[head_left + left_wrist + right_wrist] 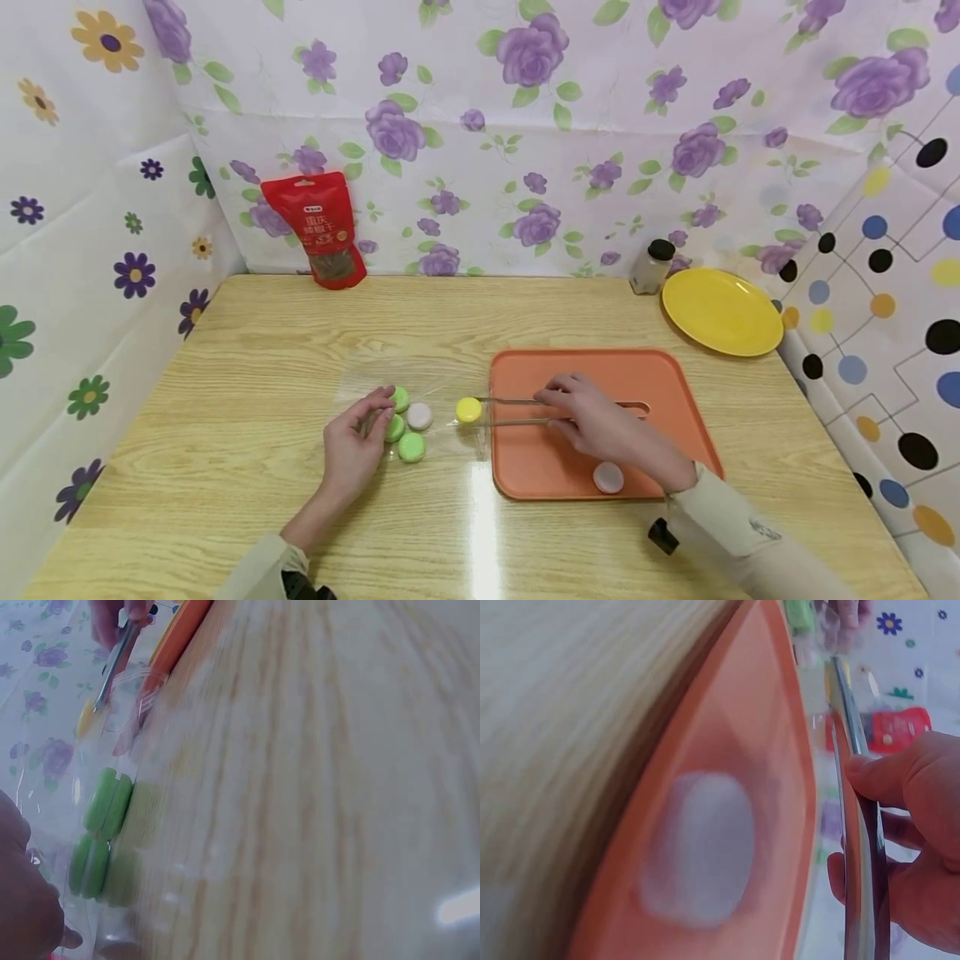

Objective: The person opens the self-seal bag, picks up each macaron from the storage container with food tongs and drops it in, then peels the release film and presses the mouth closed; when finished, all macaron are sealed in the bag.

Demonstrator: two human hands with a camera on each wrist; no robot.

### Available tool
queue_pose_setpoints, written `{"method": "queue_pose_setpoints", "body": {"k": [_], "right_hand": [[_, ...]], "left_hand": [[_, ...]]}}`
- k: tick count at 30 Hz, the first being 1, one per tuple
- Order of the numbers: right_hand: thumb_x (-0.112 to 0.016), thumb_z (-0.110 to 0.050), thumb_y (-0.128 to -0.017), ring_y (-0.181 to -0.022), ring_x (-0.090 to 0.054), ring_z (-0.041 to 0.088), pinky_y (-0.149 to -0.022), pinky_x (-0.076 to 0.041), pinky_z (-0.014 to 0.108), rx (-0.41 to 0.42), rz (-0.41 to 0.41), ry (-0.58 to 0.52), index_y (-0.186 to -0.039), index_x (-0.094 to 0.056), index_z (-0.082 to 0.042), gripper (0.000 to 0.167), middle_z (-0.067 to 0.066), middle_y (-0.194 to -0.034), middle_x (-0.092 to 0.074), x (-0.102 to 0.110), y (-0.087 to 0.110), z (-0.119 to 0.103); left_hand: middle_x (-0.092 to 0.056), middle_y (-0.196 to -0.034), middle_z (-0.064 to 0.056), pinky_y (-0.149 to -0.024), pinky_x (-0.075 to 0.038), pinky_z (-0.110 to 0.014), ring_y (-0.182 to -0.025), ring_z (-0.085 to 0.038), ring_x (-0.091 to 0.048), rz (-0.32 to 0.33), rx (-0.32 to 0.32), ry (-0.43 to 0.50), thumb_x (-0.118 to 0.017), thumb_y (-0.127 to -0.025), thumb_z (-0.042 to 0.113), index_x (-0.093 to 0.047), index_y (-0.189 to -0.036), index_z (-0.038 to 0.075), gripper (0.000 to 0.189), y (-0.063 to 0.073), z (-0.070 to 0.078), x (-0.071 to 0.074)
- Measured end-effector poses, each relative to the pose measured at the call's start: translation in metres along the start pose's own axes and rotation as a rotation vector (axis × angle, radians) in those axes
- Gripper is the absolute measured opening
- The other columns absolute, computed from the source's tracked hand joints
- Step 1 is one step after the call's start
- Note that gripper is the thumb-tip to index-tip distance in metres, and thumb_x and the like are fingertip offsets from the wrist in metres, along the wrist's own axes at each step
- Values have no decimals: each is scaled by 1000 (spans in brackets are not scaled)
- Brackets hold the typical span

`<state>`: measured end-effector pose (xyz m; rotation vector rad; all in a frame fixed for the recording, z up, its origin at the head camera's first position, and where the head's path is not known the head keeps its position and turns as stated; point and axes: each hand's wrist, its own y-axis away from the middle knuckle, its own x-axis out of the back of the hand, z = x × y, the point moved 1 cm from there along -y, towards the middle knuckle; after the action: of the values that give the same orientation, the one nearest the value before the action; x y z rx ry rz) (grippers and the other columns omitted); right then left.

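My right hand point(600, 421) grips metal tongs point(870, 862) above the orange tray point(528, 475). At the tongs' tips is a yellow macaron point(468, 409), near the right end of a clear plastic bag point(442, 379). Several green macarons point(412, 447) and a pale one point(419, 416) lie inside the bag, on its left side. My left hand point(352, 454) pinches the bag's film beside the green macarons; its fingertips partly cover two of them. Another pale macaron point(608, 477) sits on the tray near its front edge, below my right wrist.
A red pouch point(322, 229) stands at the back left against the floral cloth. Toward the back right are a black-lidded shaker point(651, 268) and a yellow plate point(722, 312) leaning near the corner. The wooden table point(247, 400) surrounds the bag and tray.
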<state>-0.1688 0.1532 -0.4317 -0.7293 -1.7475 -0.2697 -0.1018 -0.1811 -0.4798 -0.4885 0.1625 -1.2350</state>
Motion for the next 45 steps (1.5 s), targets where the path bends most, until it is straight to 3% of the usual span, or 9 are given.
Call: {"method": "queue_pose_setpoints", "body": {"k": [3,7,10,22,29,39,45], "right_hand": [[-73,-5,-92,-97,-53,28,-76,-53,39,-20,0,-1,-124,-66,-4,33,10,-114,-61,-5,-15,-3],[-72,-4,-92,-101,-56,30,-86,-52,44,-25,15,8,-125,-66,-3,34,11,-114,-61,-12,-33,-7],[-71,-2,-91,-103,-58,30,-92,-49,46,0,28,22,-124,-67,-2,33,12,-113,-62,-17,-44,-10],[-75,-6,-90,-91,-59,26,-82,-48,43,29,83,73,-116,-67,0,28,12,-104,-62,-35,-66,-17],[-77,-5,-88,-98,-59,28,-86,-47,45,12,68,102,-116,-67,1,30,14,-107,-63,-41,-75,-22],[-75,-8,-90,-99,-57,28,-85,-47,43,-12,28,110,-116,-66,1,28,14,-107,-61,-43,-78,-23],[-74,-6,-90,-97,-55,30,-82,-47,44,-21,34,34,-117,-66,2,29,15,-110,-60,-35,-72,-22]], "left_hand": [[-67,-108,-33,-101,-44,-18,-115,-50,-58,4,-22,-10,-62,-83,-26,-65,-89,-17,11,0,13,-2],[-66,-107,-35,-102,-44,-19,-113,-53,-57,0,-28,-41,-63,-83,-26,-65,-88,-19,10,-1,29,-4],[-66,-107,-35,-101,-44,-20,-113,-53,-58,1,-20,-61,-63,-83,-26,-65,-88,-18,9,-1,33,-5],[-67,-107,-33,-101,-44,-18,-114,-52,-58,10,-9,-80,-63,-84,-25,-66,-88,-16,10,-1,32,-7],[-67,-107,-33,-101,-43,-16,-114,-51,-58,12,3,-87,-63,-84,-24,-66,-88,-16,9,-2,34,-6],[-67,-108,-33,-102,-42,-17,-115,-51,-58,16,14,-94,-63,-85,-23,-66,-89,-16,9,0,33,-6],[-67,-108,-32,-101,-44,-19,-115,-50,-58,16,30,-90,-63,-85,-23,-66,-89,-16,8,0,34,-6]]}}
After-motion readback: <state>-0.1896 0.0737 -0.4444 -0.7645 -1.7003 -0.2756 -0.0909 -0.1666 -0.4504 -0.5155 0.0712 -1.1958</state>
